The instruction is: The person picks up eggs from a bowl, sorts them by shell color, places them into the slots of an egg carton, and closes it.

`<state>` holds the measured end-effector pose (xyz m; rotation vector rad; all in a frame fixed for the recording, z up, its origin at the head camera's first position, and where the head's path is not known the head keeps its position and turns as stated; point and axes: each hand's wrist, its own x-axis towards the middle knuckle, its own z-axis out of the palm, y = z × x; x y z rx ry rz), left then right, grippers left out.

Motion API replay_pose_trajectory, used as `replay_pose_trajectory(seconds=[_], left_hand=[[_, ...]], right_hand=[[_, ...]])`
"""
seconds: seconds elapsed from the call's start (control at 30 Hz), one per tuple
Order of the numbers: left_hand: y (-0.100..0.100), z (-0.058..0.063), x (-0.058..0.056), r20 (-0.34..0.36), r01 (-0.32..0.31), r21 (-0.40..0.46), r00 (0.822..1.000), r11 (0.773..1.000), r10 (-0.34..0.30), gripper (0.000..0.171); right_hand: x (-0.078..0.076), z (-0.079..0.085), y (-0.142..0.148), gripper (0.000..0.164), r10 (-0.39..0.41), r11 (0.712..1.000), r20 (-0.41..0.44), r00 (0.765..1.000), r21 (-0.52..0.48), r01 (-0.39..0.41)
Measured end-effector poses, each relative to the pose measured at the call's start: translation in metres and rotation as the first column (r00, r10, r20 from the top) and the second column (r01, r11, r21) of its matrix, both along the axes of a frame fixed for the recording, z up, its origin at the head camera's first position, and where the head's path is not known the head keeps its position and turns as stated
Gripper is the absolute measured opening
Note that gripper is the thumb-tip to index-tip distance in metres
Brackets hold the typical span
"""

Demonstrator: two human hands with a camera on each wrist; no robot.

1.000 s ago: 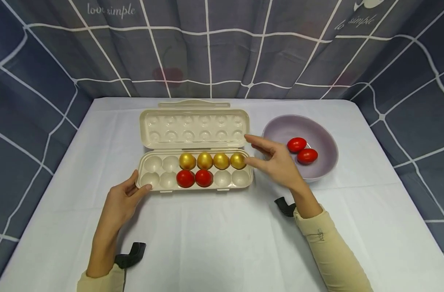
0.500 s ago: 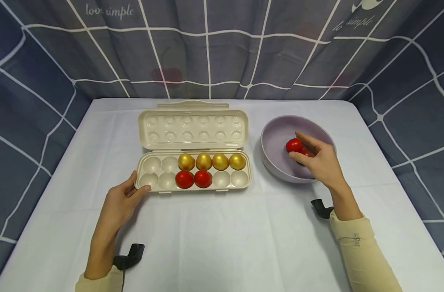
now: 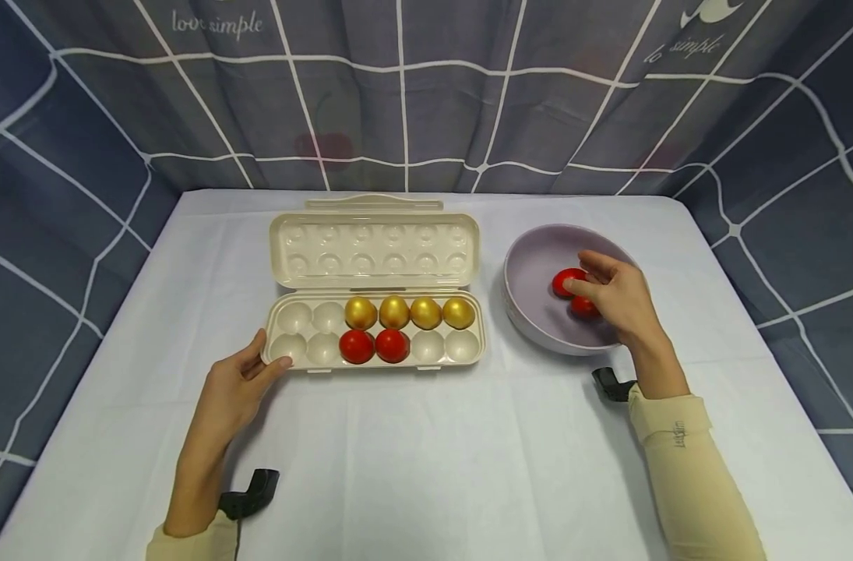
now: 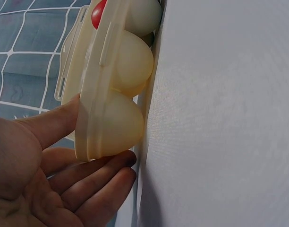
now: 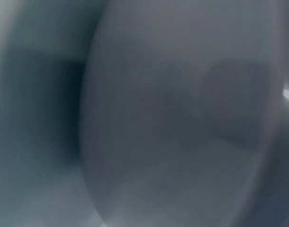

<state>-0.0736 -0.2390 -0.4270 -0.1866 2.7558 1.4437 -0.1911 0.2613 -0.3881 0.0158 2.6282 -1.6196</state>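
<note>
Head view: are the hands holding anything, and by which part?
The left hand holds the egg carton by its near left corner. Whether the right hand grips a red egg in the bowl cannot be told.

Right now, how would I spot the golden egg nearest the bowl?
On the white table, left of the purple bowl, lies an open cream carton. Four golden eggs sit in its back row. Only the rightmost golden egg occupies an end cup.
</note>
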Motion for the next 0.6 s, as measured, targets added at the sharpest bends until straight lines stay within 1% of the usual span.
replay_pose_trajectory(seconds=[0.13,0.23,0.3,0.37,0.43,0.53,0.6], left_hand=[[0.000,0.000,0.000,0.008,-0.003,-0.004,1.000,1.000,0.003,0.077],[0.000,0.000,-0.001,0.003,-0.003,-0.011,1.000,1.000,0.003,0.077],[0.000,0.000,-0.001,0.001,-0.004,-0.015,1.000,1.000,0.004,0.077],[0.000,0.000,-0.001,0.004,-0.004,-0.016,1.000,1.000,0.004,0.077],[0.000,0.001,-0.001,0.008,-0.004,-0.023,1.000,1.000,0.004,0.077],[0.000,0.000,-0.001,0.012,-0.006,-0.027,1.000,1.000,0.006,0.078],[0.000,-0.001,-0.002,0.013,-0.003,-0.025,1.000,1.000,0.003,0.078]], right_hand=[[-0.005,-0.001,0.000,0.064,0.011,0.999,0.031,0.999,0.032,-0.012],[-0.008,-0.002,-0.003,0.064,0.038,0.992,0.030,0.999,0.117,-0.041],[-0.011,-0.004,-0.006,0.062,0.058,0.977,0.020,0.998,0.205,-0.061],[-0.014,-0.006,-0.010,0.061,0.080,0.952,0.013,0.997,0.296,-0.080],[-0.015,-0.007,-0.013,0.059,0.097,0.926,0.016,0.995,0.364,-0.096],[-0.016,-0.009,-0.016,0.057,0.101,0.904,0.032,0.994,0.416,-0.105],[-0.015,-0.010,-0.015,0.055,0.092,0.898,0.040,0.995,0.429,-0.101]])
